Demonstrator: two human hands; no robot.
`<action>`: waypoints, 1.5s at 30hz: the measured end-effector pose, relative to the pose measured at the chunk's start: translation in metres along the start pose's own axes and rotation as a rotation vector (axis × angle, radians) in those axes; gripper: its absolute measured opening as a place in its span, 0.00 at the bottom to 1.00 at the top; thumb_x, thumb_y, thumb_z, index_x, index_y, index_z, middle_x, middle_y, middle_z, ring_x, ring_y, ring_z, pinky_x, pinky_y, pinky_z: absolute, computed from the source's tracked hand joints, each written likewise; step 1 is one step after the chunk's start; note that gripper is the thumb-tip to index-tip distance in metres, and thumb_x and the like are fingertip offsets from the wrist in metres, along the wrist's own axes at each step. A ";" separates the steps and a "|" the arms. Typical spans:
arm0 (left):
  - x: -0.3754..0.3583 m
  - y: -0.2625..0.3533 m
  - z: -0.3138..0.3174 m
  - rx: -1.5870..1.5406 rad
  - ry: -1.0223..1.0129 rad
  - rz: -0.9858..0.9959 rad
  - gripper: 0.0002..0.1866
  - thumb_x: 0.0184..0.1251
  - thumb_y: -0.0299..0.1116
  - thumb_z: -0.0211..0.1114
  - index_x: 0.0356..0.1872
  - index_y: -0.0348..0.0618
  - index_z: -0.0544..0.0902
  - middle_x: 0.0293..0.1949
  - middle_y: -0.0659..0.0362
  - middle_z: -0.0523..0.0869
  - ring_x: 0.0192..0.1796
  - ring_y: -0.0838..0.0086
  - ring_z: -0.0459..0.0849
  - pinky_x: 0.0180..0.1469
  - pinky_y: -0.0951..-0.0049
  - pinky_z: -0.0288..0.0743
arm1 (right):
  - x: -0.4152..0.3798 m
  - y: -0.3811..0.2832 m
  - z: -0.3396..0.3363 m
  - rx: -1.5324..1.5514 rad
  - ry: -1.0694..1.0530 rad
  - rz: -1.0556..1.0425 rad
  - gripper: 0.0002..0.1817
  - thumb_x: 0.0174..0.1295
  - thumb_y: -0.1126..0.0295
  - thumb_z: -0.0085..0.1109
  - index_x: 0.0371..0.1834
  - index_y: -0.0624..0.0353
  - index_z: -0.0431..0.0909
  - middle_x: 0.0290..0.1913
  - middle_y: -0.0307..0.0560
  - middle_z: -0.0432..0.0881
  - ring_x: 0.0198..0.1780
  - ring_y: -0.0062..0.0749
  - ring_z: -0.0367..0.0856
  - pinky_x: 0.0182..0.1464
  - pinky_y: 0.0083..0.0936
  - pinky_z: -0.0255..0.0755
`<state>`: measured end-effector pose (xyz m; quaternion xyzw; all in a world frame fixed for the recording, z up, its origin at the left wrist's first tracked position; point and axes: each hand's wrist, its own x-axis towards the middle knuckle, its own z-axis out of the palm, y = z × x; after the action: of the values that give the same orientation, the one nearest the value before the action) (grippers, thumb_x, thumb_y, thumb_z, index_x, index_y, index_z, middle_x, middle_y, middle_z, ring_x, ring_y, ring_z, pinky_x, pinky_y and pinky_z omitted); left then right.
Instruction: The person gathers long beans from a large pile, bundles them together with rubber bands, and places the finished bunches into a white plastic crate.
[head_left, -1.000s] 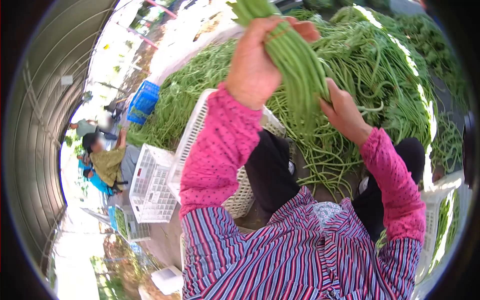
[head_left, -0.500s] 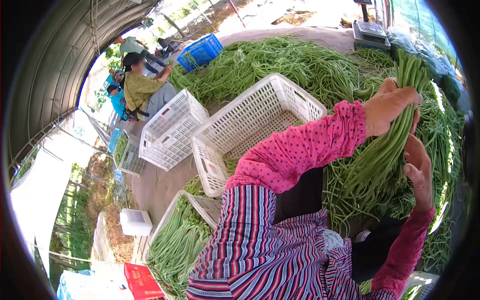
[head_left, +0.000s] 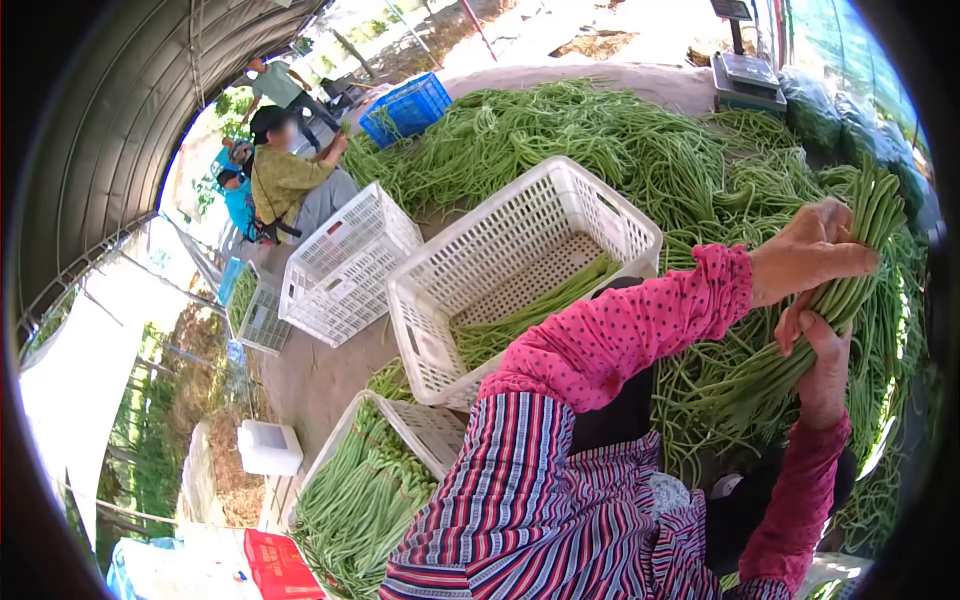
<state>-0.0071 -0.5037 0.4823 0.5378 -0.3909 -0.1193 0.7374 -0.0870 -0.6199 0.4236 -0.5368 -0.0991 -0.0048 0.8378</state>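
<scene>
My left hand [head_left: 812, 252] is closed around the upper part of a bunch of long green beans [head_left: 862, 225], with the bean ends sticking out above it. Lower on the same bunch, my right hand [head_left: 823, 365] is wrapped around the stalks, thumb on the near side. The loose lower ends of the bunch fan out to the left over a heap of long beans [head_left: 705, 400]. Beside my left forearm stands a white plastic crate [head_left: 425, 345] with some beans [head_left: 520, 315] lying along its near side.
A second white crate [head_left: 345, 430] holds bundled beans [head_left: 365, 480]. Another white crate [head_left: 350, 265] stands near a seated person [head_left: 285, 180]. A blue crate [head_left: 410, 108], a big bean pile [head_left: 580, 130], a scale [head_left: 748, 75] and a white jug [head_left: 270, 447] are around.
My left hand has moved down and slightly right with the bunch. My right hand, open beside the bunch before, has closed around it. The view has shifted slightly, showing more beans in the crate.
</scene>
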 end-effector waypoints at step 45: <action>-0.071 0.072 -0.039 0.525 -0.066 -0.670 0.11 0.52 0.28 0.65 0.34 0.31 0.78 0.20 0.62 0.78 0.17 0.82 0.74 0.19 0.80 0.68 | 0.079 -0.073 0.022 0.616 -0.024 -0.165 0.10 0.62 0.64 0.60 0.35 0.60 0.74 0.30 0.44 0.79 0.34 0.33 0.80 0.44 0.34 0.75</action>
<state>-0.0441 -0.4057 0.5097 0.8003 -0.2352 -0.2658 0.4833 -0.0216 -0.6234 0.5116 -0.2482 -0.1489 -0.0364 0.9565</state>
